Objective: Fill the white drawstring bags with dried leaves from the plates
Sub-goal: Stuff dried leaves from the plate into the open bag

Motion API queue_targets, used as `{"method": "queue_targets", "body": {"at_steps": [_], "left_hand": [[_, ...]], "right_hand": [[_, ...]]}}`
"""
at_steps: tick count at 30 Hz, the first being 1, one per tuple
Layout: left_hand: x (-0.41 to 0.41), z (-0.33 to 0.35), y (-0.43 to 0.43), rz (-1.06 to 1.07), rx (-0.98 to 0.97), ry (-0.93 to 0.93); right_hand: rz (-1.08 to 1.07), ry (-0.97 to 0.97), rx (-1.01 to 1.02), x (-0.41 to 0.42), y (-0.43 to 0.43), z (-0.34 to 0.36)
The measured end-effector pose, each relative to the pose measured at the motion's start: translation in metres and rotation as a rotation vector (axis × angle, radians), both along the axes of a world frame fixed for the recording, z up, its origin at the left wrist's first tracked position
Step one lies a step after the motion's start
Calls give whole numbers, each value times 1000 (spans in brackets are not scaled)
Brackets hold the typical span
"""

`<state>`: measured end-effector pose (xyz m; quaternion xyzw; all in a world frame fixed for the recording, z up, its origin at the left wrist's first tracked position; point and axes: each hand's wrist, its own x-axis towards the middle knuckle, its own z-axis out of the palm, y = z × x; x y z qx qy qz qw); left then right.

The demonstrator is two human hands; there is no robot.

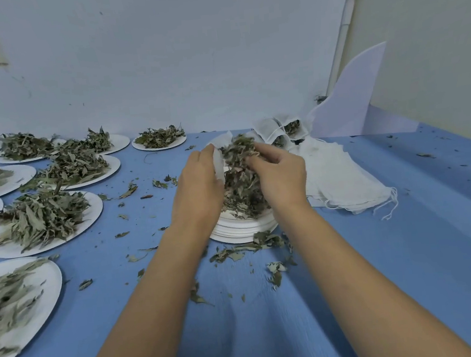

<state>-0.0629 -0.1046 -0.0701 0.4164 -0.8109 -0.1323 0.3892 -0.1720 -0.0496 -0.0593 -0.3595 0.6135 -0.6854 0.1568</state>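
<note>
Two hands work over the plate stack [242,231].
Left hand [199,182] pinches the white drawstring bag [219,142] by its mouth; right hand [283,173] grips a clump of dried leaves [238,149] beside it. Spare bags [344,178] lie at three o'clock of the stack, leaf-heaped plates [93,206] at nine.
</note>
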Motion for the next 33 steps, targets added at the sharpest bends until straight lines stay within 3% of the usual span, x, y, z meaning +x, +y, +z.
{"method": "queue_targets", "body": {"at_steps": [4, 8, 11, 20, 24, 29, 33], "left_hand": [[2, 2, -3, -10, 39, 63], [0, 5, -2, -48, 43, 82], [0, 7, 0, -72, 48, 87], [-1, 9, 9, -207, 46, 109], [0, 5, 2, -151, 9, 45], [2, 2, -3, -33, 15, -36], [3, 5, -2, -37, -9, 0]], "right_hand": [[193, -262, -81, -8, 5, 13], [387, -196, 29, -12, 5, 14], [337, -94, 143, -9, 4, 8], [162, 107, 201, -7, 4, 5], [155, 124, 181, -3, 5, 6], [-39, 88, 132, -10, 4, 9], [-110, 308, 147, -10, 5, 6]]}}
